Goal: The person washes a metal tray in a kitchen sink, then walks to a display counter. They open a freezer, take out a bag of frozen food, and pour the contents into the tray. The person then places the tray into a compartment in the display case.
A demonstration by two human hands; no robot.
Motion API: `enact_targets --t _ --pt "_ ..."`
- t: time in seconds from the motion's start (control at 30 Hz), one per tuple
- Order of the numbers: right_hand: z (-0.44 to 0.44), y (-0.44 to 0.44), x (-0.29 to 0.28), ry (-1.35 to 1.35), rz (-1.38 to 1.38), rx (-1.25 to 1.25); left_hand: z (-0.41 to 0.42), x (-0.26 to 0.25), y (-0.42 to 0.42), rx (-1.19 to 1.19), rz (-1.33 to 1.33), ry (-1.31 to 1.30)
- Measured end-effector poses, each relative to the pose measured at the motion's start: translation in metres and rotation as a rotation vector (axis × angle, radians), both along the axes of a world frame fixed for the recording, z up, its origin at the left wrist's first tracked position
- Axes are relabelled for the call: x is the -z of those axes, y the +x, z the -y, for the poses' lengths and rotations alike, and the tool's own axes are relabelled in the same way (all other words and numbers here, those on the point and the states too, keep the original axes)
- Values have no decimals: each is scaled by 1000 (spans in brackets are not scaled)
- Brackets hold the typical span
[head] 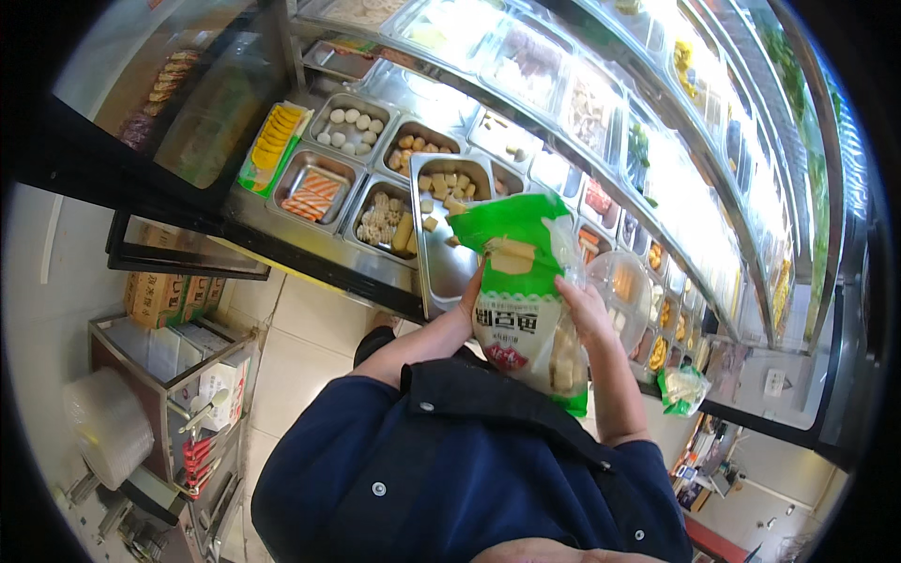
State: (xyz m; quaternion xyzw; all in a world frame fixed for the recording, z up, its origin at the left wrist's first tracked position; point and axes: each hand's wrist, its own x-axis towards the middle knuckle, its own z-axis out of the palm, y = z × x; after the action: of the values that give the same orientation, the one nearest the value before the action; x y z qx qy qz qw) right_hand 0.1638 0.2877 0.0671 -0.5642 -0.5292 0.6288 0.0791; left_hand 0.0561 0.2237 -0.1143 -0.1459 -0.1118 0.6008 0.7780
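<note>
Both hands grip a green-and-white plastic food bag (517, 281) that bears writing. My left hand (473, 294) clasps its left side, its fingers mostly hidden behind the bag. On the opposite side, my right hand (584, 306) has its thumb on the front. Pale pieces show through the bag's clear lower part. The green upper end reaches over a long steel pan (445, 271), which overlaps the neighbouring pans and juts over the counter's front edge. Tan cubes (447, 184) lie at the pan's far end. The bag's opening is not clearly visible.
Nearby pans hold white balls (352, 130), orange-striped sticks (312, 195) and pale ridged pieces (380, 218). A green tray of yellow pieces (276, 141) sits at left. Clear lids (619, 295) lie right of the bag. Glass-and-metal shelves (535, 91) rise behind. A cart (165, 352) stands lower left.
</note>
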Motion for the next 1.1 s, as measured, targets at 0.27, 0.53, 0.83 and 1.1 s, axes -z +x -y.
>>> enact_targets --t 0.27,0.53,0.83,1.1 --pt "19 20 -10 -4 115 -127 15 11 11 118 -13 -55" --pt "28 29 -18 -135 26 -52 13 23 -18 -186 -512 108" --pt "22 24 -3 -209 31 52 -43 31 -28 -241 -352 -110" --pt "17 13 2 -223 96 198 -35 39 -32 -298 -235 -79"
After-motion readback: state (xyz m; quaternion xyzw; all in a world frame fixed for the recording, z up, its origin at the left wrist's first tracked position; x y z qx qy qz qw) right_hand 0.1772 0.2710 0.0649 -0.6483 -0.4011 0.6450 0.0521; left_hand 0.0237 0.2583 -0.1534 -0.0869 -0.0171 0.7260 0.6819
